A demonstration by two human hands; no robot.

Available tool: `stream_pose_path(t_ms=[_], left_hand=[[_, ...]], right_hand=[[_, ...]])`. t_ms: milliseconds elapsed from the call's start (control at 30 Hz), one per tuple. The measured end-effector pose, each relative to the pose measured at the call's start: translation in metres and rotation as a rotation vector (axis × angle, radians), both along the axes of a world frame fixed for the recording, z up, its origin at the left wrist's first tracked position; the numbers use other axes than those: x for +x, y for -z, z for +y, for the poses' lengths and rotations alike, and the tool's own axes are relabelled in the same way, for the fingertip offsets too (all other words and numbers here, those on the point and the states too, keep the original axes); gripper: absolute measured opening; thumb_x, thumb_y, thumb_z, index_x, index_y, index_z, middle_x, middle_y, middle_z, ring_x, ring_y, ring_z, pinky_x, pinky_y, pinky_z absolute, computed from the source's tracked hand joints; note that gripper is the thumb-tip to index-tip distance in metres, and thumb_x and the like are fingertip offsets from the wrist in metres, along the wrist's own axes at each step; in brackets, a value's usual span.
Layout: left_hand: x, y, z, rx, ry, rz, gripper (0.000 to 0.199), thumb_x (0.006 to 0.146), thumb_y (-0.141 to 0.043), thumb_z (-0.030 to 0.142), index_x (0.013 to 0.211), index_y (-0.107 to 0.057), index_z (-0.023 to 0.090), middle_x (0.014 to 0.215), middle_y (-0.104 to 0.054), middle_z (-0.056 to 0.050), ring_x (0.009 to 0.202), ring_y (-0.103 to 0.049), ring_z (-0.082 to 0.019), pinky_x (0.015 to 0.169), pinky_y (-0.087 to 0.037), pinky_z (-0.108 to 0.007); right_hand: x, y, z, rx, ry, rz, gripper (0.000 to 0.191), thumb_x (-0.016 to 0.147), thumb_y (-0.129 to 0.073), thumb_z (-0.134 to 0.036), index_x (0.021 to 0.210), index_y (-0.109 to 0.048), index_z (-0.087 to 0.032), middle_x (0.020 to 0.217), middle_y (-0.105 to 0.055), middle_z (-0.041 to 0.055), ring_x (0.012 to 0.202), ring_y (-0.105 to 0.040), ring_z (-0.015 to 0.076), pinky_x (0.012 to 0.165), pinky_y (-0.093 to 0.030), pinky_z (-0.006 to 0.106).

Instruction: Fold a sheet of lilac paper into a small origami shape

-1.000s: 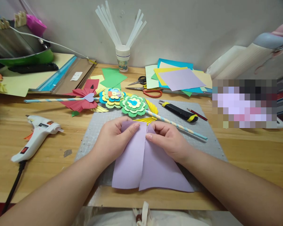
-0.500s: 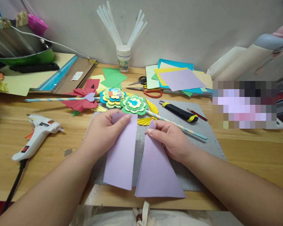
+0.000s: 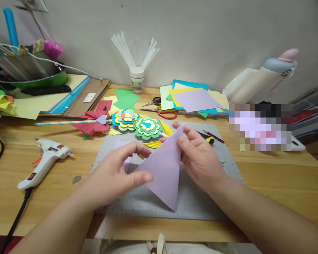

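Observation:
A folded lilac paper triangle (image 3: 163,169) is pinched at its tip by my right hand (image 3: 197,151), its wide end hanging down over the grey cutting mat (image 3: 198,201). My left hand (image 3: 119,173) is open at the triangle's left side, thumb in front of the paper and fingers curved near its upper edge. Behind my left hand, a lilac paper strip (image 3: 122,144) lies on the mat, mostly hidden. Just beyond the hands sit a green layered paper flower (image 3: 148,127) and a multicoloured one (image 3: 126,120).
A white hot glue gun (image 3: 46,160) lies at the left. Red-handled scissors (image 3: 167,114) and stacked coloured paper (image 3: 197,100) are at the back. A red paper flower (image 3: 94,120) rests on a striped stick (image 3: 55,122). My right hand partly covers a cutter (image 3: 209,138).
My left hand has let go of the lilac strip, now lying on the mat, and moved to the triangle. My right hand has raised and turned the triangle. The view has tilted up.

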State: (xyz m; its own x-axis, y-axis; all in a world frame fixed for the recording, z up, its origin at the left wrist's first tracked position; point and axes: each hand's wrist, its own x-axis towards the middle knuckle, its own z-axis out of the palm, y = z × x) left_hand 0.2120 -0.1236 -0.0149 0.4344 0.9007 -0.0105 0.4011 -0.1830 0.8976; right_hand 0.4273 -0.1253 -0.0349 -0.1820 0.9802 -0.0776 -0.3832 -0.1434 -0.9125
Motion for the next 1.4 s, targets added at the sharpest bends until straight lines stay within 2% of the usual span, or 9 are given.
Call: stream_pose_path(t_ms=[100,233,400,500,600,700,967,1267,1400], left_hand=[[0.002,-0.005,-0.018,0.125,-0.029,-0.041,0.017,0.081,-0.068,0.034,0.096,-0.068,0.026,0.102,-0.070,-0.001,0.096,-0.063,-0.019,0.083,-0.048,-0.028],[-0.003,-0.012,-0.032,0.317,-0.107,-0.112,0.010,0.084,-0.064,0.021,0.081,-0.069,0.029,0.084,-0.070,0.004,0.083,-0.064,-0.014,0.077,-0.048,-0.025],[-0.003,-0.010,-0.043,0.155,-0.394,-0.075,0.031,0.079,-0.068,0.038,0.057,-0.055,0.021,0.065,-0.059,0.004,0.063,-0.054,-0.012,0.061,-0.042,-0.024],[0.008,-0.005,-0.047,0.042,-0.447,-0.129,0.039,0.076,-0.068,0.042,0.053,-0.046,0.020,0.056,-0.047,0.005,0.055,-0.043,-0.010,0.052,-0.035,-0.023],[0.025,-0.003,-0.050,-0.012,-0.430,-0.216,0.042,0.073,-0.070,0.041,0.051,-0.042,0.020,0.053,-0.041,0.006,0.052,-0.036,-0.009,0.048,-0.030,-0.023],[0.040,-0.002,-0.052,-0.060,-0.403,-0.272,0.043,0.069,-0.071,0.040,0.051,-0.038,0.020,0.053,-0.039,0.006,0.052,-0.035,-0.009,0.050,-0.030,-0.022],[0.034,0.013,-0.055,-0.134,-0.437,-0.201,0.042,0.074,-0.063,0.050,0.056,-0.041,0.020,0.057,-0.040,0.004,0.056,-0.037,-0.011,0.051,-0.030,-0.022],[0.014,0.042,-0.071,-0.183,-0.466,-0.079,0.045,0.081,-0.059,0.054,0.056,-0.043,0.019,0.059,-0.040,0.003,0.058,-0.039,-0.012,0.052,-0.032,-0.022],[0.011,0.048,-0.077,-0.130,-0.514,-0.163,0.035,0.087,-0.057,0.044,0.114,-0.055,0.024,0.073,-0.058,0.001,0.068,-0.056,-0.015,0.059,-0.044,-0.024]], right_hand=[[0.006,-0.018,-0.008,0.149,0.115,-0.018,0.019,0.090,-0.063,-0.038,0.109,-0.060,-0.034,0.098,-0.074,-0.0007,0.095,-0.068,0.0198,0.078,-0.053,0.033],[0.011,-0.029,-0.018,0.203,0.039,0.009,0.024,0.086,-0.069,-0.041,0.108,-0.062,-0.037,0.111,-0.071,-0.0010,0.104,-0.066,0.0213,0.094,-0.049,0.040],[0.009,-0.009,-0.036,0.148,-0.012,-0.055,0.055,0.085,-0.068,-0.045,0.134,-0.042,-0.040,0.146,-0.043,0.0052,0.127,-0.050,0.0232,0.102,-0.043,0.042],[0.004,0.005,-0.056,0.152,-0.177,-0.107,0.106,0.069,-0.082,-0.048,0.147,-0.011,-0.049,0.159,-0.017,0.0030,0.141,-0.031,0.0269,0.111,-0.032,0.048],[-0.003,0.008,-0.072,0.082,-0.360,-0.245,0.128,0.065,-0.087,-0.034,0.149,0.008,-0.048,0.162,-0.008,0.0025,0.145,-0.022,0.0273,0.115,-0.023,0.050],[-0.007,0.004,-0.073,0.030,-0.338,-0.243,0.113,0.076,-0.078,-0.027,0.151,0.006,-0.041,0.158,-0.024,0.0046,0.140,-0.033,0.0240,0.114,-0.028,0.046],[0.021,0.018,-0.045,-0.253,-0.081,0.081,0.046,0.080,-0.071,-0.029,0.123,-0.058,-0.025,0.115,-0.070,0.0056,0.095,-0.067,0.0253,0.081,-0.052,0.038],[0.030,0.026,-0.036,-0.320,-0.250,0.172,0.028,0.081,-0.068,-0.025,0.109,-0.069,-0.019,0.096,-0.075,0.0068,0.082,-0.070,0.0214,0.069,-0.051,0.030],[0.028,0.027,-0.038,-0.345,-0.229,0.107,0.030,0.080,-0.071,-0.029,0.108,-0.067,-0.020,0.097,-0.075,0.0062,0.081,-0.070,0.0221,0.067,-0.052,0.030]])
